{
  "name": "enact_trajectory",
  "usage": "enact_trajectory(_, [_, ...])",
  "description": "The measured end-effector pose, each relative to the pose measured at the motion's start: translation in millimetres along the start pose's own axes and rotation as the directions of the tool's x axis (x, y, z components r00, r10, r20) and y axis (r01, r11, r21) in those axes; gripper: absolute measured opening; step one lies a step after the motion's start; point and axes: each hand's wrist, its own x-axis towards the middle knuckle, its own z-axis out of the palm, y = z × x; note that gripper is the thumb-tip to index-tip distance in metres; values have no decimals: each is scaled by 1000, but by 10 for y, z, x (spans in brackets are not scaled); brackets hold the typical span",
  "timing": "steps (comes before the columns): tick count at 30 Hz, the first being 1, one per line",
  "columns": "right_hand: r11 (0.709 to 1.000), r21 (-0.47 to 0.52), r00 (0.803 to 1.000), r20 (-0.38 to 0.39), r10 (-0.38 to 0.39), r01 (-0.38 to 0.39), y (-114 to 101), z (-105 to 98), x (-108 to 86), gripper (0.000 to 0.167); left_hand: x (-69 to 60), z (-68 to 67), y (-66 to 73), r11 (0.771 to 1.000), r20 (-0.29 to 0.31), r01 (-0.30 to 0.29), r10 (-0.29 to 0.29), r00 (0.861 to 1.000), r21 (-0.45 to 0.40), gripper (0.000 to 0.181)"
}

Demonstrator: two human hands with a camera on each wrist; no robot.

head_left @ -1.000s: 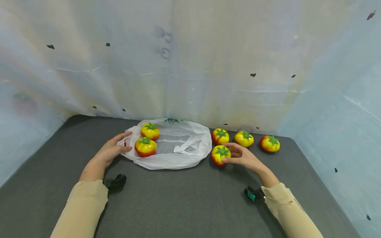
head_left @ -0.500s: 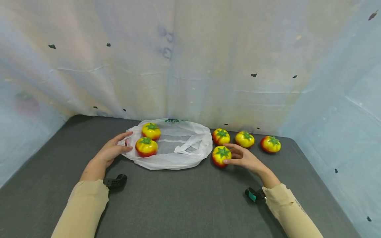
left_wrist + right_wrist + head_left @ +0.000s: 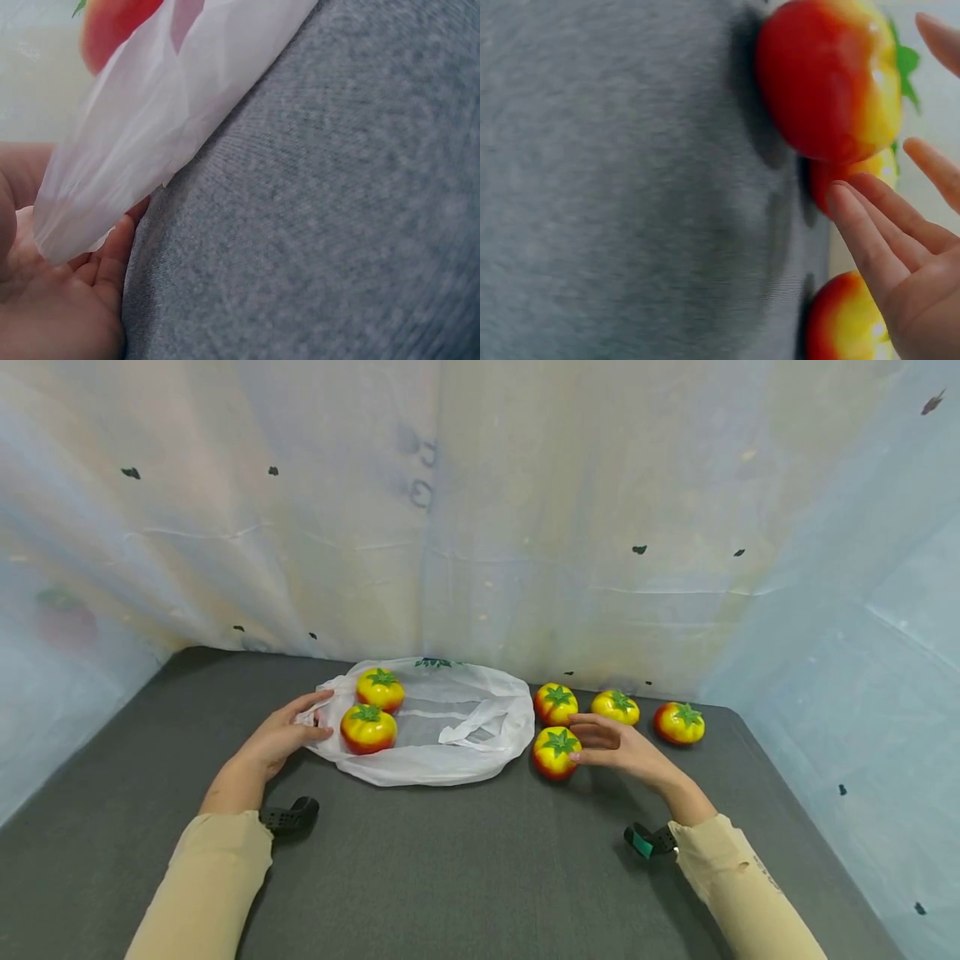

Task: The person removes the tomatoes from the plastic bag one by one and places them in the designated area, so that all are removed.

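My left hand (image 3: 276, 742) holds the left edge of a white plastic bag (image 3: 427, 770), its thumb and forefinger spread along the rim. In the left wrist view, the bag's film (image 3: 135, 135) runs into the palm between the fingers. Two yellow-and-red toy tomatoes with green leafy tops lie at the bag's left side, a front one (image 3: 367, 737) and a back one (image 3: 380, 695). My right hand (image 3: 626, 750) is beside another toy tomato (image 3: 553, 762), right of the bag. Its fingers are spread and apart from that tomato (image 3: 817, 82) in the right wrist view.
Behind the right hand stand three more toy tomatoes: one near the bag (image 3: 551, 700), one in the middle (image 3: 613, 710), one farther right (image 3: 677, 725). The dark grey table (image 3: 465, 868) meets a pale sheet wall (image 3: 495, 568) at the back.
My right hand has loosened from the front toy tomato and drawn slightly right, its fingers opening. The left hand, the bag and the toy tomatoes have stayed in place.
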Motion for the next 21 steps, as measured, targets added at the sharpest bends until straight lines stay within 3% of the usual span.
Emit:
enact_trajectory(10, [1000, -18, 999, -35, 8, -9, -228, -70, 49, 67, -2, -4, 5, 1000, -3, 3, -3, 1000, 2, 77])
enact_trajectory(21, [994, 3, 994, -9, -105, 105, -541, 61, 211, 63, -12, 4, 12, 1000, -2, 18, -18, 1000, -7, 76])
